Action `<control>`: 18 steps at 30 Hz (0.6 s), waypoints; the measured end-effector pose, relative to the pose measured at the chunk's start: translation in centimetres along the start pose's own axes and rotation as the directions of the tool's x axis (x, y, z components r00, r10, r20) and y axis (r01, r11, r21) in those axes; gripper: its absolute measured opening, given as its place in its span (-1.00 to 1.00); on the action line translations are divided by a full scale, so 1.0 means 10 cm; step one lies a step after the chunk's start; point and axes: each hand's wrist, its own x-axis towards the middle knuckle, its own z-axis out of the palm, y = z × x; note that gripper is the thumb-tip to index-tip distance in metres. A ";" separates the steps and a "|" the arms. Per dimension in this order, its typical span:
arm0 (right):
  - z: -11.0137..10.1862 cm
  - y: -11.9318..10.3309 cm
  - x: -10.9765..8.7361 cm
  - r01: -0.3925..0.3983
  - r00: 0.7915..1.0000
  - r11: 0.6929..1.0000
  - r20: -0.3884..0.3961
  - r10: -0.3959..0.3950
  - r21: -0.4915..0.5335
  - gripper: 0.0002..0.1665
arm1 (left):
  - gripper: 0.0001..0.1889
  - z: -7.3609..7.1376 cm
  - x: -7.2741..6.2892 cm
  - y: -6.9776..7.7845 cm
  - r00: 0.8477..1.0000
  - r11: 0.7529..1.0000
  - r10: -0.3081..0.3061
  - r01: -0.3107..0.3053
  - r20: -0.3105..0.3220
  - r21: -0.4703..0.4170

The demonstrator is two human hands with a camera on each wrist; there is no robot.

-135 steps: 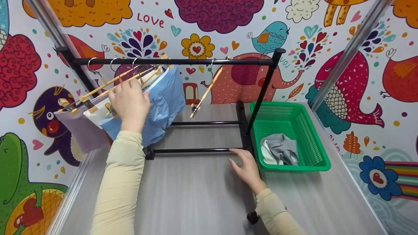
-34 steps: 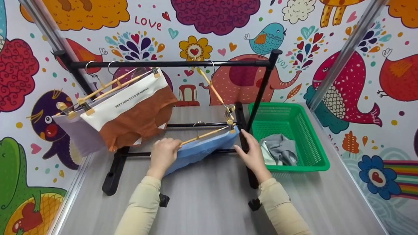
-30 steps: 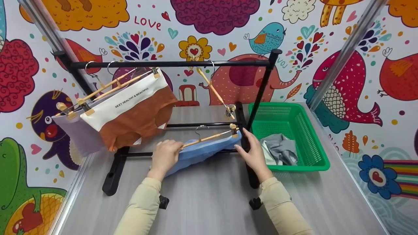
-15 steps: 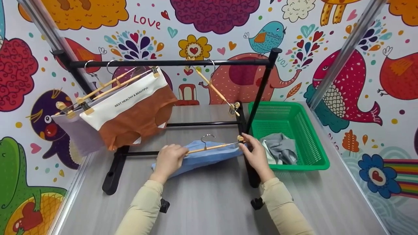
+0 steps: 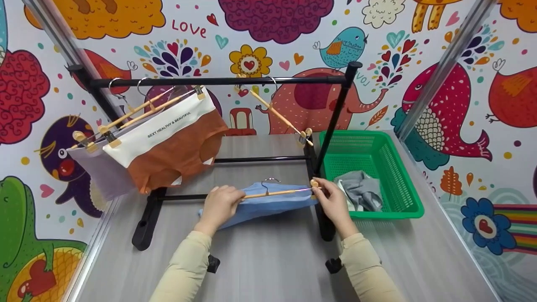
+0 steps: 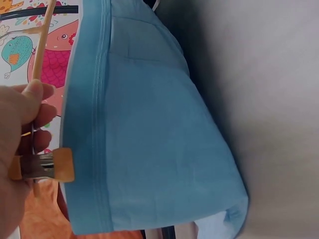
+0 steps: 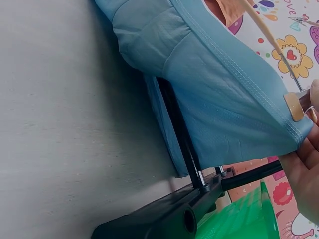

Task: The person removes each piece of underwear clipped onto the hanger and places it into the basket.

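Left hand (image 5: 220,206) grips hanger (image 5: 275,193), right hand (image 5: 334,204) pinches its clip (image 7: 294,106) — basket rim (image 5: 381,215) just beside.

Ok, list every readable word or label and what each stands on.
"SEXY HEALTHY & BEAUTIFUL": white waistband of the brown briefs.
"LOVe": printed wall, upper left.
Wall lettering beside the right rack post: too small and partly hidden to read surely.
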 end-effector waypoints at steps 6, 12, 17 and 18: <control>-0.01 -0.01 -0.01 -0.035 0.999 0.998 -0.017 0.036 0.052 -0.72 | -0.92 -0.02 0.02 0.02 1.000 1.000 -0.004 0.004 0.021 0.008; -0.01 -0.01 -0.01 -0.072 0.997 0.993 -0.033 0.076 0.098 -0.78 | -0.92 -0.02 0.04 0.02 1.000 1.000 -0.013 0.012 0.029 0.007; 0.00 0.00 -0.02 -0.091 0.995 0.986 -0.037 0.097 0.139 -0.80 | -0.91 -0.01 0.05 0.02 0.999 1.000 -0.018 0.018 0.032 -0.002; 0.00 0.00 -0.02 -0.093 0.994 0.986 -0.037 0.099 0.140 -0.80 | -0.91 0.00 0.05 0.02 0.999 1.000 -0.020 0.020 0.035 -0.006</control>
